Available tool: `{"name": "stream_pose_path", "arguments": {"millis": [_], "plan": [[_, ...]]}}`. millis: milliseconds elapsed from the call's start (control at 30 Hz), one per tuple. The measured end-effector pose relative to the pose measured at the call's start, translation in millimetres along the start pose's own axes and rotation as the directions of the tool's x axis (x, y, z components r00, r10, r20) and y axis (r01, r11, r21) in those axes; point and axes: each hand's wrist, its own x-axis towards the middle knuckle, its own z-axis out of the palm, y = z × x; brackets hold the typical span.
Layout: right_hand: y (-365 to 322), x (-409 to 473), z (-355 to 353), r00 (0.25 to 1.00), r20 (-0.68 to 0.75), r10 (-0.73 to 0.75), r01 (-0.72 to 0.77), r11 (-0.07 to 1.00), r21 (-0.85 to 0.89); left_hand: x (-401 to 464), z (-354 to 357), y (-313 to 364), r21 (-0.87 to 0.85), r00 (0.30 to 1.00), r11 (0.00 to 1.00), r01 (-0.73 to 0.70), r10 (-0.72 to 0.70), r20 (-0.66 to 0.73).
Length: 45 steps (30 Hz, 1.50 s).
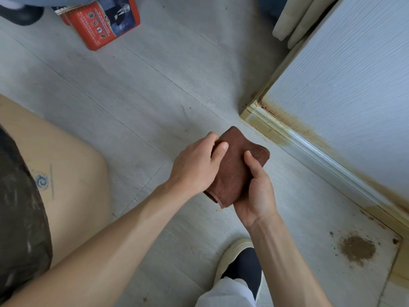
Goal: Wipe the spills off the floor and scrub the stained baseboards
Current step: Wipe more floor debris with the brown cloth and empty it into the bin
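Just below the centre of the view, above the pale grey plank floor, both hands grip a folded brown microfibre cloth. The left hand clasps the cloth's left edge, fingers curled over the top and thumb pressed flat on the upper face; the right hand cups it from the right and beneath, thumb laid on top at about the cloth's 3 o'clock. The cloth's far corner points toward 1 o'clock, near the end of the baseboard but not touching it. The baseboard is cream and runs from that corner down toward 4 o'clock along the foot of a light textured wall panel; a rusty brown stain streaks the line where board and wall meet and smears onto the wall. At 4 o'clock, well apart from the hands, a dark brown spill with scattered specks lies on the floor beside the baseboard. At 5 o'clock a dark slip-on shoe with a cream sole stands on the floor beneath the right forearm. At 11 o'clock a red printed tin box sits on the floor, far from the cloth.
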Motion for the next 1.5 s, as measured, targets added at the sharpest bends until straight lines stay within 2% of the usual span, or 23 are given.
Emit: {"name": "stream_pose_path", "arguments": {"millis": [100, 200, 267, 467, 533, 733, 800, 900, 1067, 1167, 1300, 1500], "plan": [[-2.4, -3.7, 0.7, 0.997, 0.055, 0.053, -0.052, 0.998, -0.021, -0.4, -2.8, -9.1, -0.297, 0.981, 0.940, 0.169, -0.133, 0.138], [-5.7, -4.5, -1.0, 0.991, 0.095, 0.098, -0.096, 0.995, -0.024, -6.6, -2.3, -21.3, -0.493, 0.956, 0.832, 0.256, -0.143, 0.257], [-5.9, -4.6, -0.1, 0.985, 0.116, 0.126, -0.122, 0.992, -0.039, -9.2, -3.7, -29.0, -0.500, 0.958, 0.830, 0.248, -0.136, 0.251], [-4.1, -9.4, 0.9, 0.988, 0.113, 0.103, -0.081, 0.980, -0.181, -8.3, -13.9, -24.8, -0.499, 0.992, 0.858, 0.118, -0.079, 0.100], [-2.8, -9.3, 0.9, 0.989, 0.105, 0.101, -0.081, 0.981, -0.176, -7.6, -15.4, -18.0, -0.504, 0.992, 0.858, 0.100, -0.045, 0.121], [2.5, -5.4, 0.0, 0.989, 0.145, 0.035, -0.008, 0.983, -0.182, -12.5, -29.7, -0.9, -0.647, 0.947, 0.741, 0.177, 0.051, 0.318], [4.7, -3.1, -1.3, 0.990, 0.138, -0.004, 0.040, 0.965, -0.260, -14.8, -35.2, 2.8, -0.643, 0.933, 0.748, 0.164, 0.095, 0.348], [6.3, 1.3, -10.3, 0.986, 0.113, -0.119, 0.154, 0.909, -0.388, -15.3, -45.2, 4.6, -0.592, 0.951, 0.800, 0.099, 0.099, 0.292], [6.0, 4.2, -29.5, 0.952, 0.127, -0.278, 0.305, 0.867, -0.394, -15.7, -55.9, 4.1, -0.559, 0.968, 0.828, 0.045, 0.103, 0.230], [9.9, 5.7, -30.5, 0.943, 0.079, -0.324, 0.329, 0.863, -0.383, -16.1, -58.9, 4.0, -0.557, 0.969, 0.830, 0.037, 0.106, 0.221], [8.9, 8.4, -35.1, 0.914, 0.025, -0.406, 0.371, 0.808, -0.457, -17.0, -61.5, 3.7, -0.524, 0.968, 0.852, 0.002, 0.129, 0.214], [6.3, 12.1, -46.1, 0.855, 0.063, -0.515, 0.448, 0.673, -0.588, -17.5, -61.9, 5.0, -0.370, 0.969, 0.923, -0.102, 0.176, 0.172]]}}
